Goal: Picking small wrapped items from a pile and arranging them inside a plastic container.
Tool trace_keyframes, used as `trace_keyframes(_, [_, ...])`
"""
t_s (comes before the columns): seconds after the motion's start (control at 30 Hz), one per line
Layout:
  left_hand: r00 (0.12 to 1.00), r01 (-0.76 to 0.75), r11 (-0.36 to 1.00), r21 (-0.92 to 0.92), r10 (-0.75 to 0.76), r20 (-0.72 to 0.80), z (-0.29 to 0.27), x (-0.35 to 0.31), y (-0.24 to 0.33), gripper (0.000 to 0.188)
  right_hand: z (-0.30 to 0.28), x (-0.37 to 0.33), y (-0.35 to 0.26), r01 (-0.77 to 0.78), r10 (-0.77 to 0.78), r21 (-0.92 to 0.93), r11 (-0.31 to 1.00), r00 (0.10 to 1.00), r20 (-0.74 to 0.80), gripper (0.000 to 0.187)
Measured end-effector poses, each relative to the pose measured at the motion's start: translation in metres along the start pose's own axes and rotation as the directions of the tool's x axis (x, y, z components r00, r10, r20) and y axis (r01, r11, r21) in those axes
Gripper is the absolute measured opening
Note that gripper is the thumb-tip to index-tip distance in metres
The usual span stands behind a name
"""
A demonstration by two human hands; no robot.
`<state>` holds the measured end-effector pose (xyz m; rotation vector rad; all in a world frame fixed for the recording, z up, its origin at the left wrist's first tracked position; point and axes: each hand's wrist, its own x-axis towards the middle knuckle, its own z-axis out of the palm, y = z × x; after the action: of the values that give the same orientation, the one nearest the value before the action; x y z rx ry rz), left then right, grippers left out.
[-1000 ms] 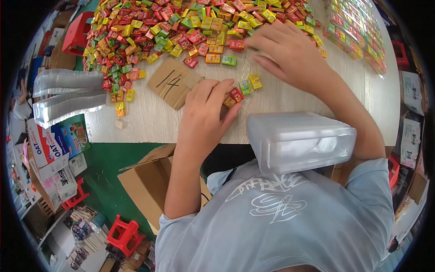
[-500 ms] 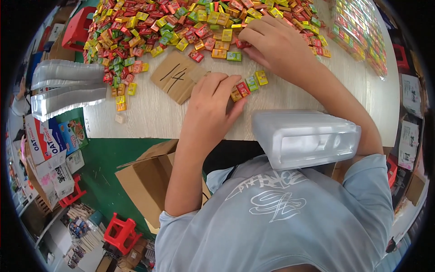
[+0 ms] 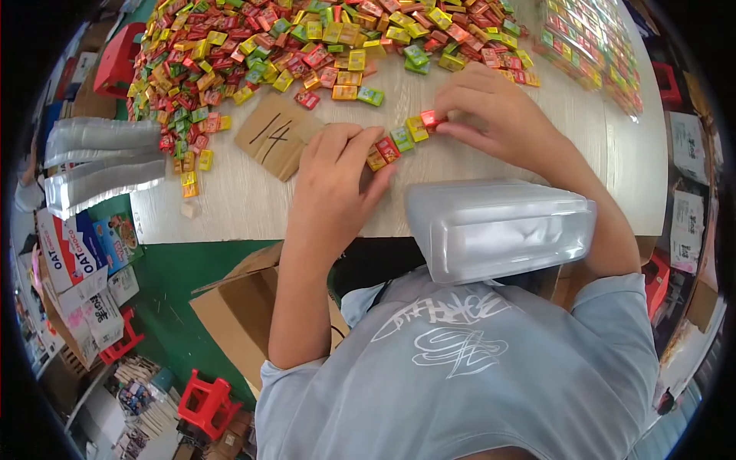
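A short slanting row of small coloured boxes lies on the table: an orange box [image 3: 376, 159], a red box [image 3: 387, 149], a green box [image 3: 402, 139] and a yellow box [image 3: 417, 128]. My left hand [image 3: 331, 172] is closed round the row's near left end, thumb on one side and fingers on the other. At the far right end, my right hand [image 3: 494, 115] pinches another red box [image 3: 430, 119] against the yellow one. The left palm rests by a piece of cardboard [image 3: 272, 138] with handwriting on it.
A large heap of similar small boxes [image 3: 307, 46] covers the table's far side. Clear plastic trays [image 3: 498, 230] stand at the near edge, with more stacked trays [image 3: 107, 157] at the left. Filled clear packs [image 3: 590, 54] lie far right. An open carton [image 3: 238, 307] sits below.
My right hand has come from the heap's edge toward me, bringing a red box to the row's end. My left hand keeps its place at the row. The whole view has shifted slightly.
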<state>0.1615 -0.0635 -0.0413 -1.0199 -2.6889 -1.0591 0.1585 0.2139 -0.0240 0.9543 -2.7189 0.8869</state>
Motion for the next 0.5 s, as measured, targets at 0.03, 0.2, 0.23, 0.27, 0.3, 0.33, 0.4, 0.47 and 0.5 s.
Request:
trace_keyframes(0.03, [1.0,-0.012,1.0,-0.001,0.012,0.009,0.001,0.002,0.0,0.045,-0.003,-0.003,0.0,-0.001,0.001,0.0,1.0,1.0,-0.002,0.017])
trace_keyframes(0.2, [0.999,-0.039,0.999,0.03,0.039,0.002,0.001,0.004,0.002,0.044,-0.016,-0.027,-0.003,-0.127,0.123,-0.076,0.989,0.991,-0.056,0.019])
trace_keyframes(0.23, [1.0,-0.01,1.0,0.015,0.01,0.014,0.0,0.004,0.002,0.043,-0.015,-0.027,-0.003,-0.128,0.124,-0.077,0.989,0.991,-0.059,0.019])
trace_keyframes(0.27, [0.999,0.014,1.0,-0.005,-0.014,0.028,0.0,0.005,0.003,0.043,-0.012,-0.026,-0.004,-0.118,0.113,-0.129,0.985,0.992,-0.047,0.02])
trace_keyframes(0.3, [0.999,0.006,1.0,-0.008,-0.006,0.031,0.0,0.006,0.003,0.043,-0.01,-0.026,-0.006,-0.108,0.104,-0.181,0.978,0.994,-0.034,0.022])
trace_keyframes(0.33, [0.999,0.014,1.0,-0.008,-0.013,0.041,0.0,0.008,0.003,0.043,-0.007,-0.023,-0.008,-0.115,0.109,-0.185,0.976,0.993,-0.039,0.022])
trace_keyframes(0.4, [0.998,0.02,1.0,-0.003,-0.02,0.051,-0.001,0.01,0.003,0.042,-0.001,-0.016,-0.013,-0.011,0.008,-0.111,0.994,1.0,-0.021,0.023])
trace_keyframes(0.47, [0.999,0.008,1.0,0.0,-0.008,0.034,0.001,0.013,0.003,0.042,-0.007,-0.017,-0.014,0.015,-0.016,-0.147,0.989,1.0,-0.005,0.02])
trace_keyframes(0.5, [0.999,0.006,1.0,0.004,-0.006,0.034,0.001,0.013,0.004,0.042,-0.01,-0.022,-0.01,-0.026,0.02,-0.173,0.985,0.999,-0.039,0.018])
